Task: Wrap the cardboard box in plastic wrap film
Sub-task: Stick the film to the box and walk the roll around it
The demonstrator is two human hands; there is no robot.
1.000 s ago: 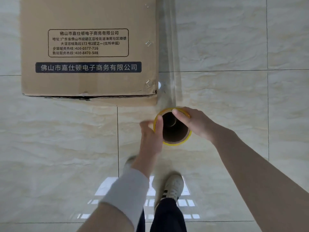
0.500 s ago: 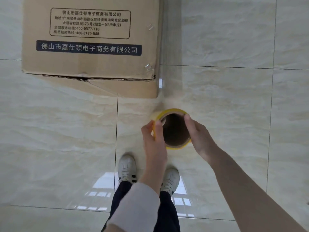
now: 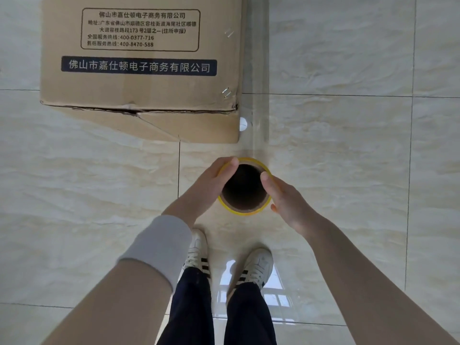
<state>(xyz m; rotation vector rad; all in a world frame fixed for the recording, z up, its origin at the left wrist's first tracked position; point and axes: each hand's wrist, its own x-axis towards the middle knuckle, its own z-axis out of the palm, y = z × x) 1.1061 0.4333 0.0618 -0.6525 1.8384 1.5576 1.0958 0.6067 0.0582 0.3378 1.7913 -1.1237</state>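
A large brown cardboard box (image 3: 139,95) with black printed labels stands on the tiled floor at the upper left. Below its near right corner I hold a roll of plastic wrap film (image 3: 245,211) upright, seen end-on, with a yellow rim and a dark hollow core. My left hand (image 3: 211,180) grips the roll's left side, thumb on the rim. My right hand (image 3: 286,200) grips its right side. A clear sheet of film (image 3: 256,70) runs from the roll up along the box's right face.
The floor is glossy beige marble tile (image 3: 348,145) with thin grout lines. My two feet in white sneakers (image 3: 196,252) stand just below the roll. Window light reflects off the floor (image 3: 278,295) near my right foot.
The roll has dropped a little from the box's corner toward my feet. My left hand has shifted round the roll's left rim. My feet now stand side by side.
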